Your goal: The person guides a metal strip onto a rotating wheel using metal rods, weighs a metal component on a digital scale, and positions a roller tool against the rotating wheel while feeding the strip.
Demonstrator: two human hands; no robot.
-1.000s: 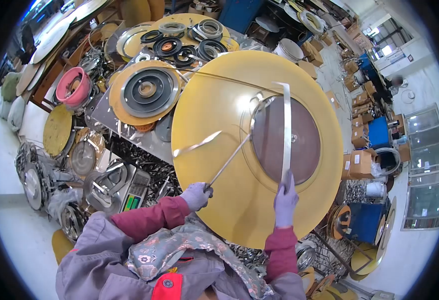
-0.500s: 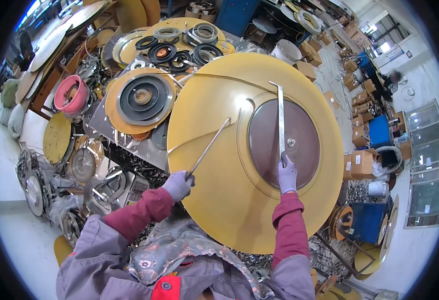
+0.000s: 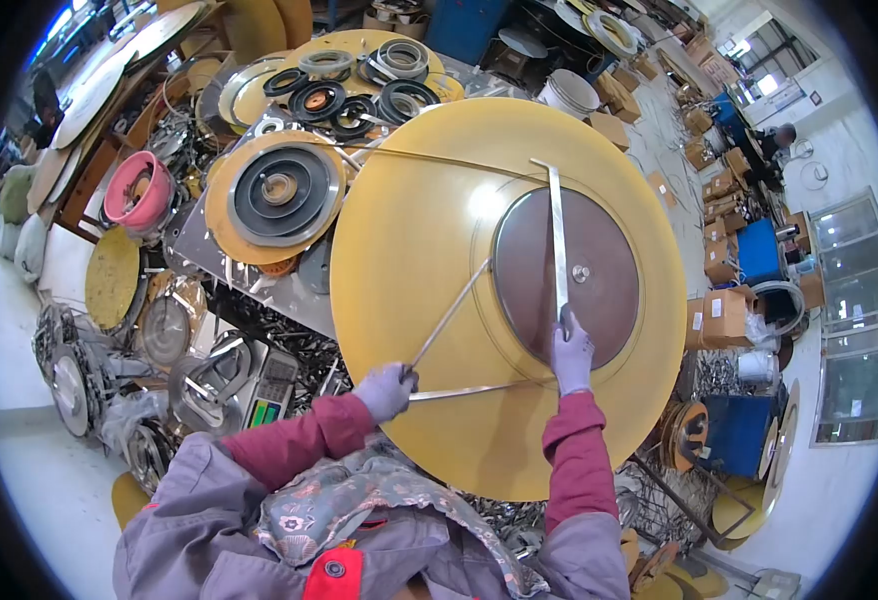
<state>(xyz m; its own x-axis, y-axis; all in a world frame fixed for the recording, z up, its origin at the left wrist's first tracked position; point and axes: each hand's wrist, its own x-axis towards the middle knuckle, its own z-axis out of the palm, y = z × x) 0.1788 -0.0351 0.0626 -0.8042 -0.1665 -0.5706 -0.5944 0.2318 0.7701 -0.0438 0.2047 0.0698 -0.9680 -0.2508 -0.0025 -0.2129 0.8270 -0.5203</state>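
Your gloved left hand sits at eight o'clock from the middle of the large yellow disc, its fingers closed around a thin metal rod whose tip meets the left rim of the brown hub plate. Your gloved right hand, over the plate's lower part, grips the bottom of a flat metal strip, which points to twelve with its top bent over leftward. The ends inside both fists are hidden. A loose strip runs from beside your left hand toward your right wrist; whether the left fingers also hold it, you cannot tell from here. Your right sleeve covers part of the disc's lower edge.

At eight o'clock, beyond your left forearm, a digital scale shows a green display, its figures unreadable, beside looped metal coils. At ten, a dark stepped spool lies on an orange disc; farther out, the pink basin holds brownish pieces too small to identify. Black rings lie at eleven. Between twelve and one stands a white bucket, its contents unclear. At three, cardboard boxes have clear plastic beside them, their insides hidden. Dark lens borders cut off the room's edges.
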